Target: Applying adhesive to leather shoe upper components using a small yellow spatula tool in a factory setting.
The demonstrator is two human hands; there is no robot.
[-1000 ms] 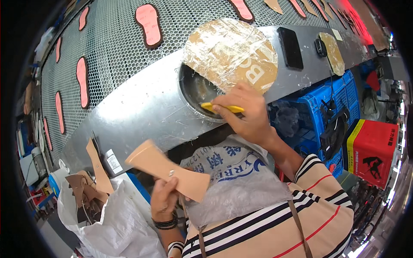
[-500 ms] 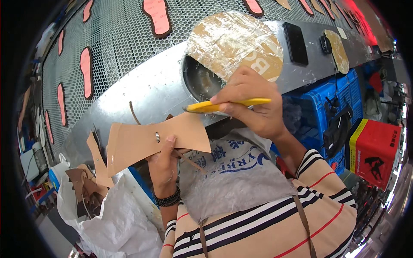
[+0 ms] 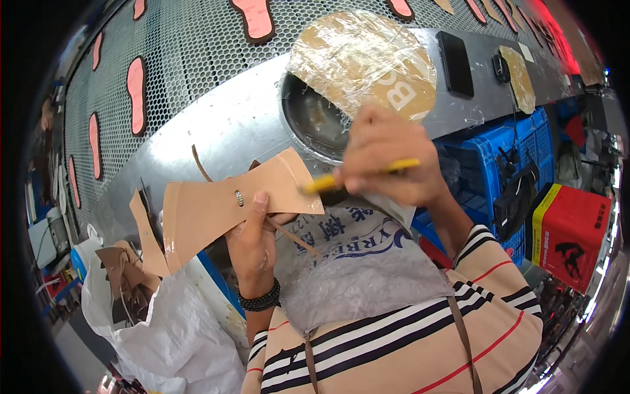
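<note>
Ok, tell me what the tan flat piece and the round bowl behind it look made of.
Tan flat cut-out piece: probably leather or a leather-like sheet, matte, stiff enough to hold flat, with a small metal eyelet. Round grey bowl: apparently metal, dull sheen, half covered by a cardboard disc wrapped in clear film.

Pink sole cutouts (image 3: 136,86) lie on the perforated tabletop (image 3: 197,59); a black phone (image 3: 455,64), blue crate (image 3: 499,157) and red box (image 3: 572,235) sit right.

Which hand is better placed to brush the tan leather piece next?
Right. The right hand holds the yellow-handled brush, its tip at the right edge of the tan leather piece. The left hand has its grip on that piece from below, thumb on its face.
</note>
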